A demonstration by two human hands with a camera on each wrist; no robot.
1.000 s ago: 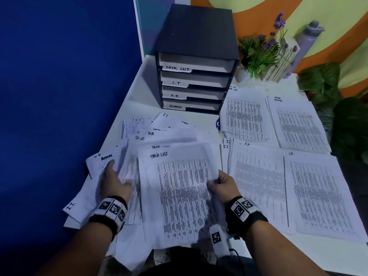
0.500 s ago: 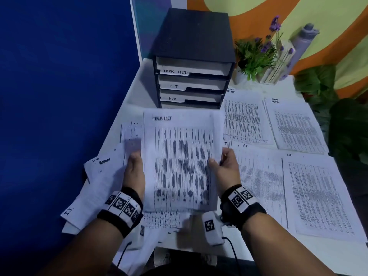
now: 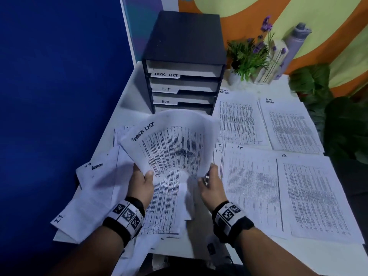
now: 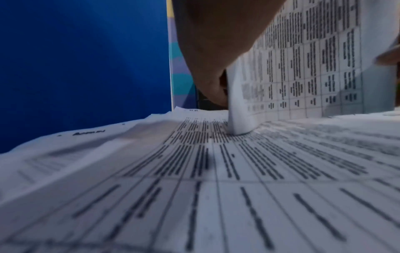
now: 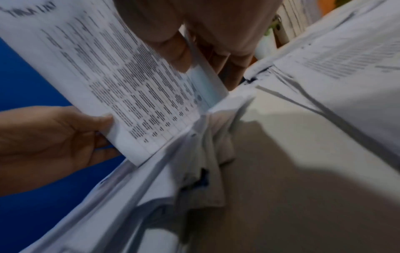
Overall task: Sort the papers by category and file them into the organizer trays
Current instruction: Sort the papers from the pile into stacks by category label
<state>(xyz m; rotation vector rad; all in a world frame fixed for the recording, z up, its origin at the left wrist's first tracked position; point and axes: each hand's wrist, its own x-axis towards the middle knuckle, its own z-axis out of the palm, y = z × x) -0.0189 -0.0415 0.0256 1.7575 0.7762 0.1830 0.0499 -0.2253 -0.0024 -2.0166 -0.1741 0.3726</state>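
Note:
I hold a bundle of printed sheets headed "TASK LIST" (image 3: 173, 148) by its lower corners. It stands bowed on its bottom edge, on the loose pile (image 3: 95, 188) at the table's near left. My left hand (image 3: 142, 183) pinches the left corner, thumb on the front (image 5: 54, 133). My right hand (image 3: 211, 182) pinches the right corner (image 5: 205, 25). Behind stands the black organizer (image 3: 183, 40), its trays labelled TASK LIST (image 3: 166, 75), I.T and H.R.; the bundle hides the lowest tray.
Sorted stacks lie to the right: task list (image 3: 238, 118), admin (image 3: 288, 124), I.T (image 3: 251, 180), H.R (image 3: 312, 196). A potted plant (image 3: 249, 54) and a grey bottle (image 3: 294, 44) stand at the back. A blue wall (image 3: 59, 96) borders the left.
The TASK LIST bundle came up off the pile, stood flat and upright half a second ago, and now bows with its top tilted left. Both hands slid down to its lower corners.

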